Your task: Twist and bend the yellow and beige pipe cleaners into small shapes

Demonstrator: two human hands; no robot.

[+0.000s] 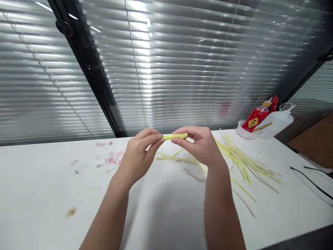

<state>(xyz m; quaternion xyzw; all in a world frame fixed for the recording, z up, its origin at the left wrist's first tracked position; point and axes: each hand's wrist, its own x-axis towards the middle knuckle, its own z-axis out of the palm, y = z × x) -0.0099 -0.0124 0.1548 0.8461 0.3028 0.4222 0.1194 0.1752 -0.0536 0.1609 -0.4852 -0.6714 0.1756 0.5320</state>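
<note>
Held level above the white table, a short yellow pipe cleaner (168, 137), folded or bundled into a thick piece, spans both hands. My left hand (142, 147) pinches its left end between thumb and fingertips. Thumb and fingers of my right hand (199, 142) close on it near the right end, whose tip shows past the fingertips. Behind and below the right hand lie loose yellow and tan pipe cleaners (179, 158), partly hidden by that wrist. A larger spread of pipe cleaners (244, 159) rests to its right.
Small coloured rubber bands (111, 160) are scattered on the table (47, 180) at left, near a brown stain (71, 212). At back right stand a red bottle (256, 118), a white squeeze bottle (278, 121) and a clear bowl (244, 132). Black cables (312, 182) cross the right edge.
</note>
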